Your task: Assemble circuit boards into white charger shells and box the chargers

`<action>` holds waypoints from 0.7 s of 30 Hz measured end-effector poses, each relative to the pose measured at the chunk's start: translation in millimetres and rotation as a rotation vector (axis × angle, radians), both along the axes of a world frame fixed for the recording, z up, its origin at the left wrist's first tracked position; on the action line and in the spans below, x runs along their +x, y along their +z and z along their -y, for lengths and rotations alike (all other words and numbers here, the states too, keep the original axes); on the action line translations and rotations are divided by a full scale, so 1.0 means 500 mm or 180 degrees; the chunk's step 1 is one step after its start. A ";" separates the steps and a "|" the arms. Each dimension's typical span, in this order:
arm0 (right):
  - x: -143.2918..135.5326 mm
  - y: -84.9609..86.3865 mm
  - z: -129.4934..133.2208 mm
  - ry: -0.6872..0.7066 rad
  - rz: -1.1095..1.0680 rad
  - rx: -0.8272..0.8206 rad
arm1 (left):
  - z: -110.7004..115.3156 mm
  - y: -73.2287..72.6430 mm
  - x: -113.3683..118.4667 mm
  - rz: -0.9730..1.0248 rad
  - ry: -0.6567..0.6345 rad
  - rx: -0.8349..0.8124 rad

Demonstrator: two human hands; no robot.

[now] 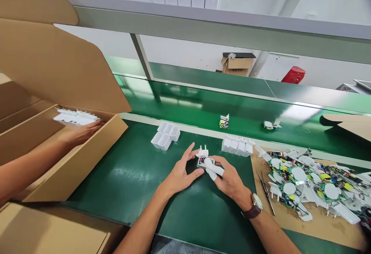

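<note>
1. Head view: dark, unreadable print on far carton (238, 65).
2. At left, white parts (75, 117) in open box (84, 161).
3. Near centre, pinching plug casing (204, 161) in right hand (230, 178); spreading fingers of left hand (179, 176) beside it.

1. On the flat grey-and-white item (346, 88) at the far right edge, dark characters seem to read "304", with what may be an "S" before them; they are small and blurred.
2. On the front of the small brown cardboard box with a dark top (237, 65), in the background, a line of dark printed characters shows, too small to read.
</note>
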State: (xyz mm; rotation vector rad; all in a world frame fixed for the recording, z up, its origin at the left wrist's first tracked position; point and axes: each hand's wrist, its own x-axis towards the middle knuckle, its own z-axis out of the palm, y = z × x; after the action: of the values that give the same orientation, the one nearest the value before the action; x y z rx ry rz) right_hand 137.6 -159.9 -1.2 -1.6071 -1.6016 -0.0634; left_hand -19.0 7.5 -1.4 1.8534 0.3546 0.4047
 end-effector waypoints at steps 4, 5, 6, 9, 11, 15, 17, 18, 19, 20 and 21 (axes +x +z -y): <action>-0.004 -0.020 -0.007 0.0014 -0.0092 -0.0207 | 0.002 0.004 0.005 -0.0093 0.0064 0.0304; -0.006 -0.025 -0.008 0.0019 -0.0104 -0.0226 | 0.003 0.005 0.006 -0.0095 0.0077 0.0352; -0.008 -0.030 -0.008 0.0006 -0.0106 -0.0229 | 0.003 0.004 0.006 -0.0097 0.0087 0.0388; -0.013 -0.037 -0.006 -0.0130 -0.0069 -0.0232 | 0.001 -0.001 0.005 -0.0142 0.0135 0.0458; -0.016 -0.036 -0.004 -0.0215 -0.0051 -0.0282 | -0.001 -0.006 0.004 -0.0166 0.0178 0.0465; -0.016 -0.033 -0.002 -0.0222 -0.0106 -0.0299 | -0.005 -0.011 0.004 -0.0152 0.0220 0.0348; -0.016 -0.033 -0.002 -0.0200 -0.0189 -0.0287 | -0.006 -0.010 0.005 -0.0176 0.0223 0.0278; -0.016 -0.033 -0.002 -0.0208 -0.0212 -0.0301 | -0.006 -0.010 0.005 -0.0193 0.0227 0.0250; -0.016 -0.034 -0.003 -0.0223 -0.0199 -0.0332 | -0.006 -0.010 0.006 -0.0208 0.0230 0.0231; -0.017 -0.035 -0.003 -0.0244 -0.0143 -0.0367 | -0.007 -0.010 0.006 -0.0216 0.0235 0.0219; -0.018 -0.035 -0.003 -0.0268 -0.0066 -0.0405 | -0.008 -0.011 0.005 -0.0216 0.0233 0.0213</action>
State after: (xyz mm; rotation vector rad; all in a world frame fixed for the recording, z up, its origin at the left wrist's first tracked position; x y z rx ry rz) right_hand 128.8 -158.3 -18.6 -1.7672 -1.5485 0.0111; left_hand -16.3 11.4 -6.7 1.9270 0.4611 0.4084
